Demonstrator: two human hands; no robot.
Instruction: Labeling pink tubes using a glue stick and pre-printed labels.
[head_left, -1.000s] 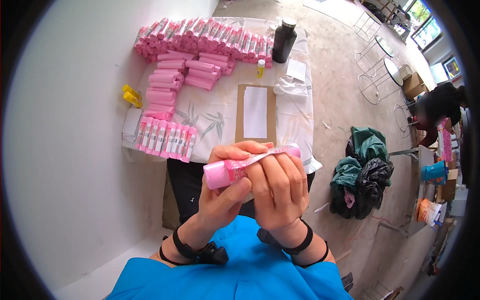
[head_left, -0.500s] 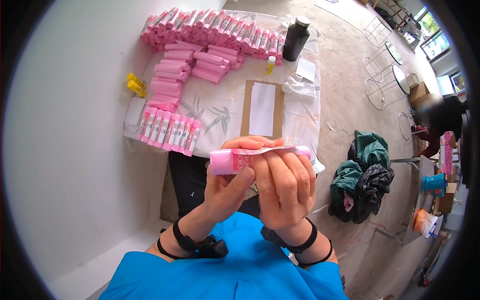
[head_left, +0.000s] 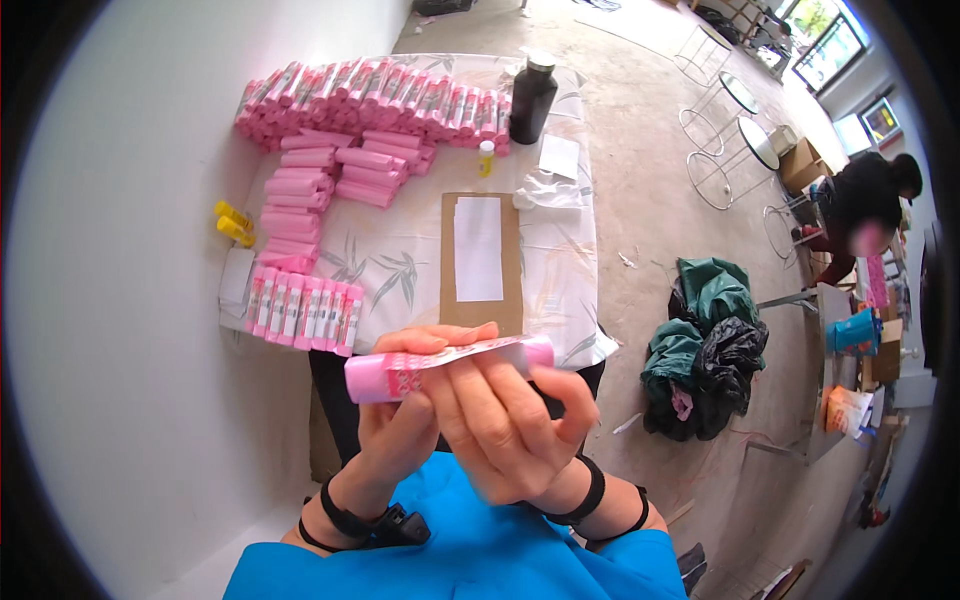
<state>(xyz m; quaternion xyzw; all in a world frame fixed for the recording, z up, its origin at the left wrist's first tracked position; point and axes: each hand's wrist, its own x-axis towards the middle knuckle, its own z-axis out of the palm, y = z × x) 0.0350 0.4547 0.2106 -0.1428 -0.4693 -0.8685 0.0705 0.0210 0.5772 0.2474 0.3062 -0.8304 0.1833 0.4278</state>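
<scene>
Head view: Holds one pink roll (head_left: 371,380) raised just on the near side of the brown board (head_left: 512,265), extending past that board on both left and right. Grips the roll in the left hand (head_left: 395,435), closed around it with fingers on the far side and thumb on the near side. Bends three fingers of the right hand (head_left: 500,440) against the near edge of the printed label (head_left: 465,352); cannot tell any hold beneath it, with thumb and fingertips hidden.

Compared with half a second earlier, shows the right hand's outermost finger crooked away from the other three, near the roll's right end. Shows the roll slightly farther left relative to the board.

Finds white paper (head_left: 478,250) unmoved on the board; likewise, to its left, the row of labelled rolls (head_left: 303,312) and the stacked plain rolls (head_left: 293,215). Finds the yellow tube (head_left: 486,160) and dark bottle (head_left: 533,98) unmoved beyond the board. Notes, far right of the board, a person in dark clothing (head_left: 860,195) in changed posture.
</scene>
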